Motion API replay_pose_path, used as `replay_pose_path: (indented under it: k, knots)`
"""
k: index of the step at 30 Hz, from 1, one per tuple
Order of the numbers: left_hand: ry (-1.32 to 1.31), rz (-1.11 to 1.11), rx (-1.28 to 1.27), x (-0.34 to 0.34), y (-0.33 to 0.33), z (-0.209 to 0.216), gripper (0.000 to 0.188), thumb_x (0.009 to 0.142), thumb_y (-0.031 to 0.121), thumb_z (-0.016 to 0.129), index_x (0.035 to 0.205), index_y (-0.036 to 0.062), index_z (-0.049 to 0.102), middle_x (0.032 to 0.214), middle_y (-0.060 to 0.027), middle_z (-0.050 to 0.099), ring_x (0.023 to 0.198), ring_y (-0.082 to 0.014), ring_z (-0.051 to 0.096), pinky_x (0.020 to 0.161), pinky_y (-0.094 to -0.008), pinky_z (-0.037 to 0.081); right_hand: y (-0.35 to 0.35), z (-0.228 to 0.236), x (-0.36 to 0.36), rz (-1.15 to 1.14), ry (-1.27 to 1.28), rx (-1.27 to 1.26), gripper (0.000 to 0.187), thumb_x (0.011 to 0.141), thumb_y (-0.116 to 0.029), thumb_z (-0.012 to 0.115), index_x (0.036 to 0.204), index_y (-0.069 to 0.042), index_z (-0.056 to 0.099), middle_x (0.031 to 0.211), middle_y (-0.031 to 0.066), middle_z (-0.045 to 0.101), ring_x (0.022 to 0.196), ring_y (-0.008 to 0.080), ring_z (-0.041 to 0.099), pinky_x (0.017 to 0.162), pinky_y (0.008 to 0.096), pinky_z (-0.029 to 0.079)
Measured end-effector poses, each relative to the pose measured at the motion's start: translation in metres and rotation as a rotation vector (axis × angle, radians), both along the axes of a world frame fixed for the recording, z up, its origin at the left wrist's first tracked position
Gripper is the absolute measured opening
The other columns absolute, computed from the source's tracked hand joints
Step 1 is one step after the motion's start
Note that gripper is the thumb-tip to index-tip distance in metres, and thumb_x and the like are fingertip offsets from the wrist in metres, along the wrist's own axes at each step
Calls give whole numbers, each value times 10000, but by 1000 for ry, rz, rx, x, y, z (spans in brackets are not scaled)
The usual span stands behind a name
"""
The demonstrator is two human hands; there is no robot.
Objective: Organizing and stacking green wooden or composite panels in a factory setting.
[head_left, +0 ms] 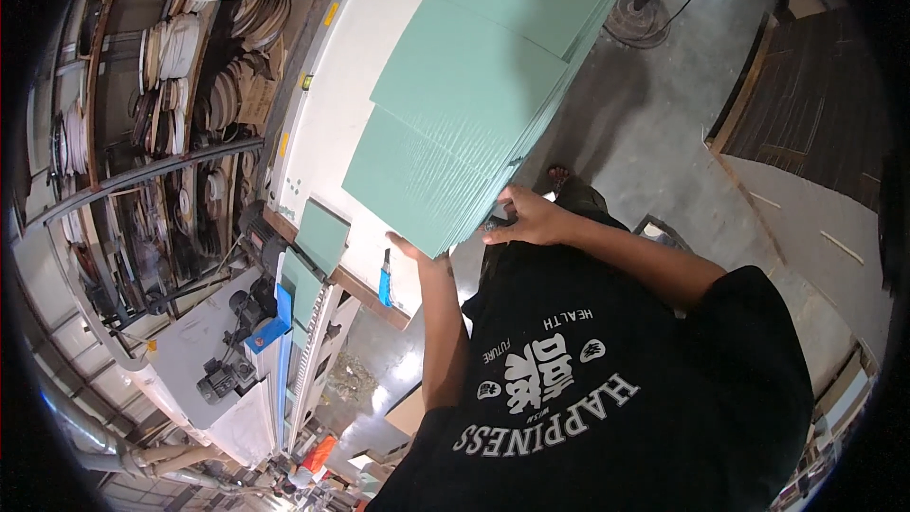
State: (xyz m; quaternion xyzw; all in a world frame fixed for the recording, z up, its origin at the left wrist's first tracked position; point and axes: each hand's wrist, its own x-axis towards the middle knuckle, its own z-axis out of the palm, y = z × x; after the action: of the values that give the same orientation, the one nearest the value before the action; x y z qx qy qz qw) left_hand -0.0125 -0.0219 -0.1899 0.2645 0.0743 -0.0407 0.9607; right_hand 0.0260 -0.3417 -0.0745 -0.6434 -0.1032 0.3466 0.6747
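A stack of pale green panels (pixel 474 85) lies fanned out over a long white work table (pixel 327 114). At the stack's near right edge, my right hand (pixel 536 216) curls its fingers around a small dark object (pixel 499 220) that I cannot make out. My left hand (pixel 409 248) is at the near corner of the stack. The panels cover most of its fingers, so its grip does not show. Beside that hand a utility knife (pixel 385 283) with a blue handle rests on the table.
Left of the table, a machine (pixel 246 322) carries small green pieces (pixel 322 232) near its end. Shelves (pixel 152 161) with rolls of edging strip stand beyond. On the right floor sit a round metal base (pixel 637 21) with a cable and dark brown boards (pixel 815 104).
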Motion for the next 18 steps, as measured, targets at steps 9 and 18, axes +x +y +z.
replay_pose_path:
  k: [9, 18]
  knots:
    - [275, 63, 579, 19, -39, -3, 781, 1038, 634, 383, 1530, 31, 446, 1481, -190, 556, 1322, -353, 576, 1085, -476, 504, 4, -14, 3, -38, -1, -23, 723, 860, -409, 854, 1240, 117, 536, 1269, 279, 586, 1178, 330, 588, 1038, 458, 465]
    - [306, 114, 444, 0, -37, -2, 792, 1032, 645, 402, 1544, 42, 432, 1510, -181, 526, 1337, -356, 556, 1099, -492, 485, 3, -28, 7, -10, 0, -18, 655, 838, -456, 873, 1133, 42, 567, 1136, 197, 610, 1054, 255, 603, 894, 385, 504]
